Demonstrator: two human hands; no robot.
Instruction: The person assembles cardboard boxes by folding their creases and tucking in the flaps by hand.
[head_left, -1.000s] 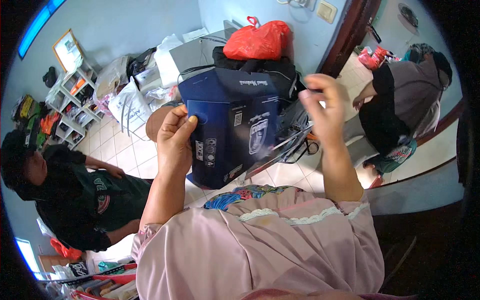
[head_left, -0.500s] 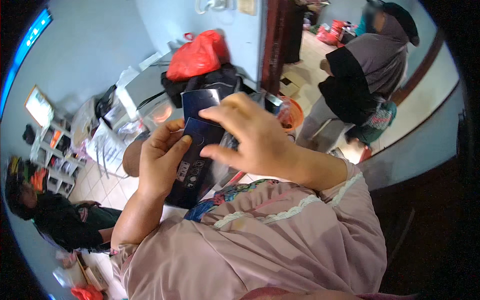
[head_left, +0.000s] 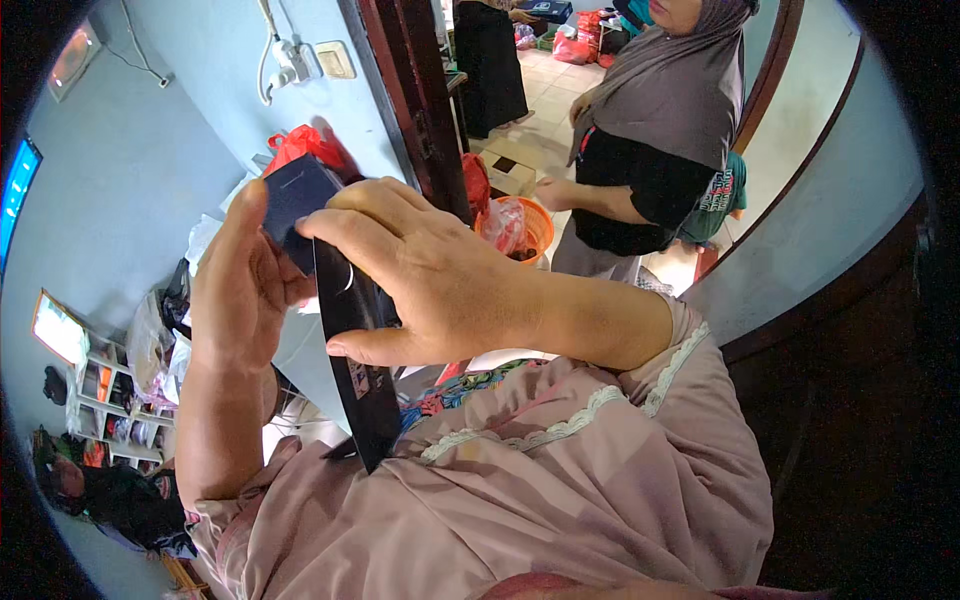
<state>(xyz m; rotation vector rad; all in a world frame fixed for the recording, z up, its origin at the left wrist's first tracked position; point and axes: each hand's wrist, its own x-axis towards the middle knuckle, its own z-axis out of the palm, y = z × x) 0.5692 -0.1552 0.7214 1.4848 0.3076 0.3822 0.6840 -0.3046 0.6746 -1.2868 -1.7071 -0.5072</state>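
Observation:
A dark, flat cardboard box [head_left: 362, 375] stands in front of my chest, seen nearly edge-on with its narrow lower end at my blouse. Its dark blue upper flap [head_left: 296, 200] bends away at the top. My left hand [head_left: 232, 290] grips the flap side, thumb up along its left edge and fingers curled behind. My right hand [head_left: 430, 270] has its index finger at the top edge of the front panel and its thumb lower on that panel, so it too holds the box. The inside of the box is hidden.
Beyond the doorway a person in a grey head covering [head_left: 660, 110] stands near an orange bucket [head_left: 528, 232] with plastic bags. A red plastic bag [head_left: 305, 145] lies behind the box. At left are white shelves [head_left: 105, 400] and another person in dark clothes [head_left: 120, 510].
The box has turned edge-on and shifted left. My left hand has opened wider along the flap, and my right hand has closed in on the panel. The view has swung right.

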